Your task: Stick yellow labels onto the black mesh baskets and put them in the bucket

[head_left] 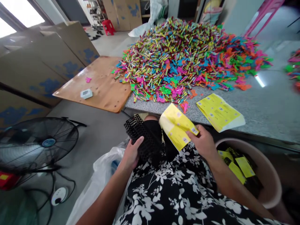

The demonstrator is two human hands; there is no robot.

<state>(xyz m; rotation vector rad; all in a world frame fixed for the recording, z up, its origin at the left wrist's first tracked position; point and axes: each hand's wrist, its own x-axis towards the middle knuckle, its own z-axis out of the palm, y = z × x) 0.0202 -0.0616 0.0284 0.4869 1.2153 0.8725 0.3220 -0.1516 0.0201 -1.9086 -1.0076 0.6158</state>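
My left hand (131, 153) grips a black plastic grid tray (140, 134) with rows of small holes, low over my lap. Pinched at its right corner, a yellow printed sheet (177, 126) hangs from my right hand (202, 140); the sheet is bent and its left part curls over. The tray and the sheet are apart. Just beyond my right hand, a stack of similar yellow printed sheets (220, 112) lies at the edge of the grey stone table (262, 115).
A large heap of small colourful plastic pieces (173, 59) covers the table. A wooden board (103, 84) carries a small white device (86, 93). At left stands a black fan (47, 142) near cardboard boxes (42, 62). A pink bucket (273, 178) at right holds yellow-labelled black items (245, 165).
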